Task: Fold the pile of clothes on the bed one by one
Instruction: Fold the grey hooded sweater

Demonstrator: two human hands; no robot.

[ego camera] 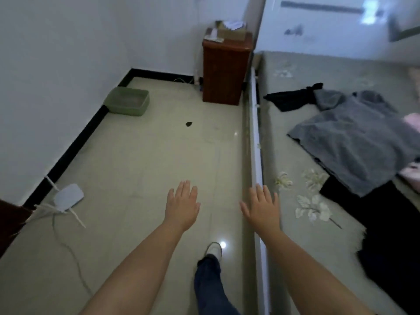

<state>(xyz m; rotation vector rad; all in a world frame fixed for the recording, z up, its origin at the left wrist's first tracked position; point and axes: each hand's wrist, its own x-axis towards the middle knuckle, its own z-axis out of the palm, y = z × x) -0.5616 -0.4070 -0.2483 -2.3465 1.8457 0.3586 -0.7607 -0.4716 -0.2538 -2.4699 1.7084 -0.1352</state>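
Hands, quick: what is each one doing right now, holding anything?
Left hand: open, fingers straight, holding nothing, out over the floor.
Right hand: open, fingers spread, holding nothing, by the bed edge.

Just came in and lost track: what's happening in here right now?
A person stands on the floor beside the bed, both the left hand and right hand held out open and empty. The grey garment and black clothes lie unfolded on the bed, untouched.

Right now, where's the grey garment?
Head view, right side: the grey garment lies spread on the bed, between two black garments, far from both hands.
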